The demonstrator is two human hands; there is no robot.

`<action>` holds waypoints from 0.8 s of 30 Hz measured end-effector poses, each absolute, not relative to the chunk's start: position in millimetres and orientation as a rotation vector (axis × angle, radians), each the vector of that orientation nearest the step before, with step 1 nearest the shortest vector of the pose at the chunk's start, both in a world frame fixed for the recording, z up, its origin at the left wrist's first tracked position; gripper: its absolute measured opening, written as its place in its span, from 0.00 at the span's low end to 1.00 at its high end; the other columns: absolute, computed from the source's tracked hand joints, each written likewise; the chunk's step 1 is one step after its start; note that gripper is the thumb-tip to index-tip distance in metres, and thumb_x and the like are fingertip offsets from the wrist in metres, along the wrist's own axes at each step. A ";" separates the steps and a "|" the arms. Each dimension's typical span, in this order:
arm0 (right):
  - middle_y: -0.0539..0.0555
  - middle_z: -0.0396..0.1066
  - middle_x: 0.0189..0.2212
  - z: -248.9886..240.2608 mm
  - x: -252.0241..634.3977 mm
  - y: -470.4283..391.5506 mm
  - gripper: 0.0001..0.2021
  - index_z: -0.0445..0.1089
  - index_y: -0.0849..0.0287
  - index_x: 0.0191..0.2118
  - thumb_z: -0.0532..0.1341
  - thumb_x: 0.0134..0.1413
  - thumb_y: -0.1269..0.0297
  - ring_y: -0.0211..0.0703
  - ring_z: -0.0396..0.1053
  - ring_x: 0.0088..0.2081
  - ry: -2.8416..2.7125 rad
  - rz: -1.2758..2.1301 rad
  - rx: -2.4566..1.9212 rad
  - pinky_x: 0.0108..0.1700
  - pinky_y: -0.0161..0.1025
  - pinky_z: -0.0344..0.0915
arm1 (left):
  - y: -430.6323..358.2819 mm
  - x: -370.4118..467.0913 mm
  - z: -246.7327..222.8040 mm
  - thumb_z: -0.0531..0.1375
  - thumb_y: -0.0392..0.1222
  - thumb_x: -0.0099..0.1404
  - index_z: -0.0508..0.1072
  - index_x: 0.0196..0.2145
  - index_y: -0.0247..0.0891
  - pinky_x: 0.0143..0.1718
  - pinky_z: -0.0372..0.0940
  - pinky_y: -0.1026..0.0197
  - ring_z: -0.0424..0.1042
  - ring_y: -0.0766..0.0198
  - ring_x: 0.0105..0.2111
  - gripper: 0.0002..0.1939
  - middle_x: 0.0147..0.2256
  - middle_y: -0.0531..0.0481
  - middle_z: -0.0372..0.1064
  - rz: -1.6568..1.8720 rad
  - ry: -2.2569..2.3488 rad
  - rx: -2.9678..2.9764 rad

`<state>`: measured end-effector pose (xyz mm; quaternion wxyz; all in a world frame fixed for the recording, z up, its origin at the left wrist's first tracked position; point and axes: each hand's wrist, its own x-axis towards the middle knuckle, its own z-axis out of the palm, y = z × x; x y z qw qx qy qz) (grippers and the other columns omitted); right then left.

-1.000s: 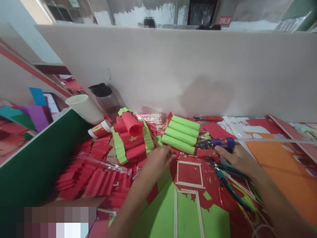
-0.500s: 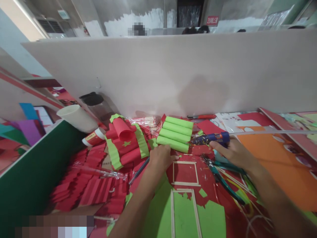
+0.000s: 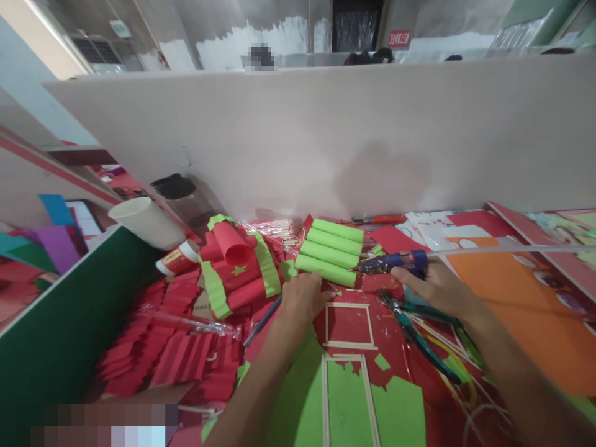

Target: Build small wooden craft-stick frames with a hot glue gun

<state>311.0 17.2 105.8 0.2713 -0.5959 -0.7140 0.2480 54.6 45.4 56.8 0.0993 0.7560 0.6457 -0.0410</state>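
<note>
In my right hand (image 3: 440, 288) is a blue hot glue gun (image 3: 393, 262), a clear glue stick (image 3: 488, 250) trailing from its back. Its tip points left, close to the near right end of a bright green paper piece (image 3: 330, 249) shaped into several rolls. My left hand (image 3: 302, 297) is curled at that piece's near left corner, thumb toward the right; what its fingertips hold is hidden. Just below lies a square frame of thin wooden sticks (image 3: 371, 326) on red paper. A taller stick frame (image 3: 325, 400) lies on a green sheet (image 3: 400, 413).
Green-handled pliers (image 3: 421, 338) lie below the glue gun. Folded red paper strips (image 3: 181, 357) fill the left side, beside a red-and-green paper model (image 3: 242, 279). A white cup (image 3: 146, 223), a dark-lidded bottle (image 3: 179, 195) and an upright panel (image 3: 298, 136) stand behind.
The glue gun and my right hand have shifted slightly left. My left hand stays almost in place by the green rolled paper.
</note>
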 end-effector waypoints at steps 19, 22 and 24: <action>0.49 0.75 0.26 106.7 310.0 17.7 0.18 0.75 0.55 0.29 0.58 0.57 0.47 0.46 0.71 0.30 -1.980 0.714 -1.609 0.34 0.39 0.66 | 42.5 51.5 55.4 0.58 0.60 0.64 0.76 0.33 0.38 0.32 0.65 0.59 0.77 0.52 0.34 0.21 0.33 0.42 0.77 -0.053 1.858 2.264; 0.50 0.76 0.28 107.0 309.3 17.3 0.17 0.77 0.54 0.33 0.58 0.57 0.47 0.46 0.72 0.32 -1.996 0.736 -1.580 0.35 0.39 0.67 | 43.1 44.7 51.3 0.53 0.58 0.69 0.76 0.30 0.39 0.29 0.62 0.62 0.76 0.56 0.31 0.22 0.30 0.44 0.77 0.040 1.759 2.298; 0.50 0.77 0.30 107.5 308.5 17.0 0.17 0.77 0.53 0.35 0.58 0.58 0.47 0.47 0.73 0.34 -1.999 0.757 -1.568 0.37 0.39 0.67 | 44.2 41.0 49.4 0.54 0.58 0.68 0.75 0.29 0.39 0.28 0.60 0.62 0.75 0.58 0.29 0.22 0.29 0.45 0.76 0.072 1.709 2.291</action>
